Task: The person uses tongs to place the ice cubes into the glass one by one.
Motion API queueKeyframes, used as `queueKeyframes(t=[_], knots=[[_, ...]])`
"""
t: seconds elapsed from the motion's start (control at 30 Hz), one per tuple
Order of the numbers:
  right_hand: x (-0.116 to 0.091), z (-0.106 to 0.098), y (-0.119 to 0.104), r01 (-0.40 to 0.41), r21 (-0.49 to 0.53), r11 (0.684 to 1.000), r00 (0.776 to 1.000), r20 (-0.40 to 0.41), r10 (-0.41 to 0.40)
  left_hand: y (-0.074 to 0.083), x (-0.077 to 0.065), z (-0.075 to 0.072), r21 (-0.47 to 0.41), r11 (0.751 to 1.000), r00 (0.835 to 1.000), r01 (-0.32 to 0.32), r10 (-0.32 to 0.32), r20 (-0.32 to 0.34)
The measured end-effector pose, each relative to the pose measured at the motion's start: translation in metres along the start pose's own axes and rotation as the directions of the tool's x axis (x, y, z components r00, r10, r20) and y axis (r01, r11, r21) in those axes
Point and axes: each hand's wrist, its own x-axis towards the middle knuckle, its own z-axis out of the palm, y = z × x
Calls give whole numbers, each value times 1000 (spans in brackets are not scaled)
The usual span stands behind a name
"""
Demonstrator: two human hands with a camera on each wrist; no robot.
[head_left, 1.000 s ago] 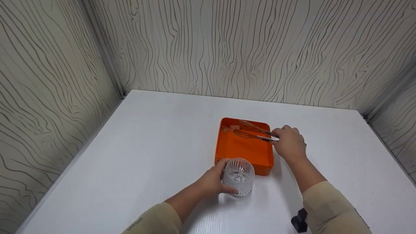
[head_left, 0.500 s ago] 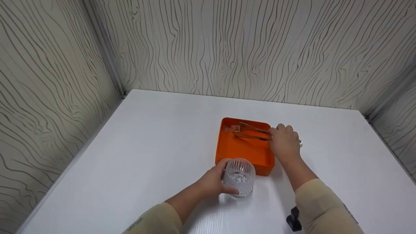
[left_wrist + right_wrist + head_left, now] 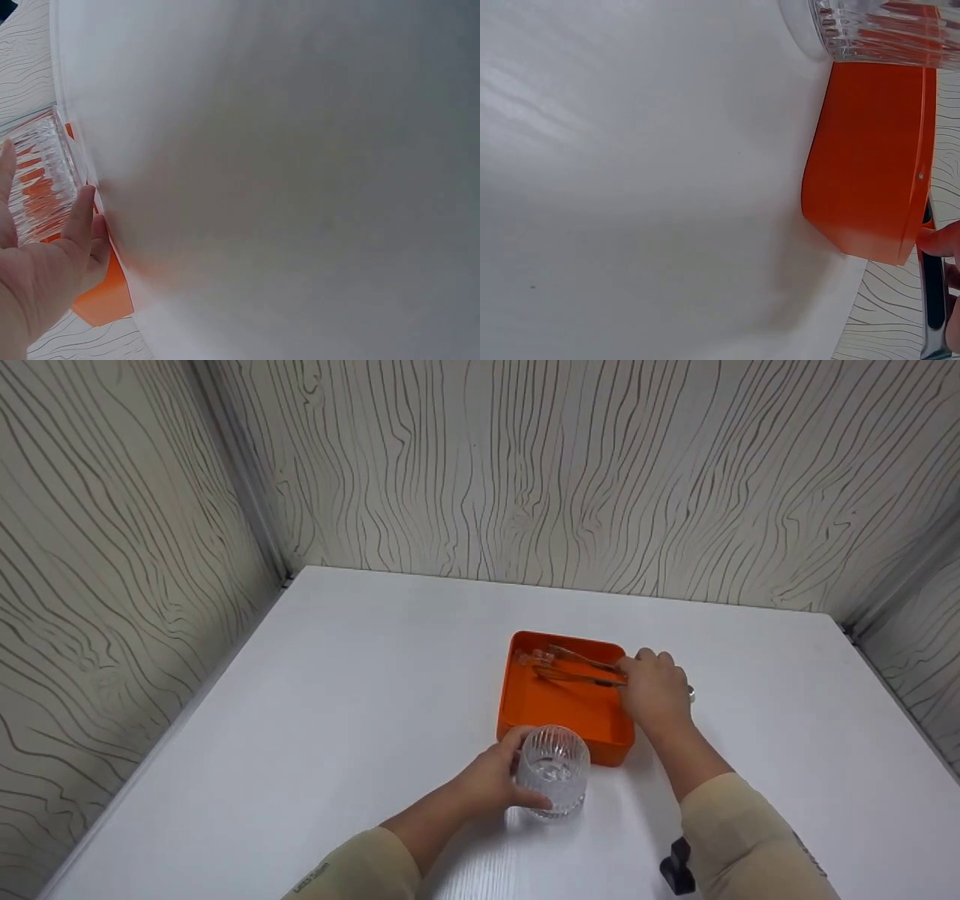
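Note:
My left hand (image 3: 491,780) curls round the side of a ribbed clear glass (image 3: 555,787), which stands upright on the table just in front of an orange tray (image 3: 570,712). Something clear lies in the lower part of the glass; I cannot tell what. Over the tray's right rim, my right hand (image 3: 658,690) grips a pair of tongs (image 3: 581,678), metal with dark grip inlays (image 3: 933,289). The tongs' spread arms reach into the tray toward its back left corner. Clear ice cubes (image 3: 541,658) sit there, close to the tong tips.
A small black object (image 3: 678,868) is on the white table (image 3: 360,675), beside the right sleeve. Wood-patterned panels (image 3: 480,472) rise behind the table and along its sides.
My right hand has shifted slightly left, and the tong tips have come down nearer the clear cubes. The left hand and the glass have stayed nearly still.

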Motion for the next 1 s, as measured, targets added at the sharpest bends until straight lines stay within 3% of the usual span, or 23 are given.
queueKeyframes(t=[0.4, 1.0], knots=[[-1, 3, -6, 39, -18, 999, 999, -23, -39, -2, 0, -1, 9, 998, 998, -57, 57, 8], [-4, 3, -5, -14, 48, 999, 999, 41, 12, 0, -1, -1, -14, 999, 999, -45, 45, 9]])
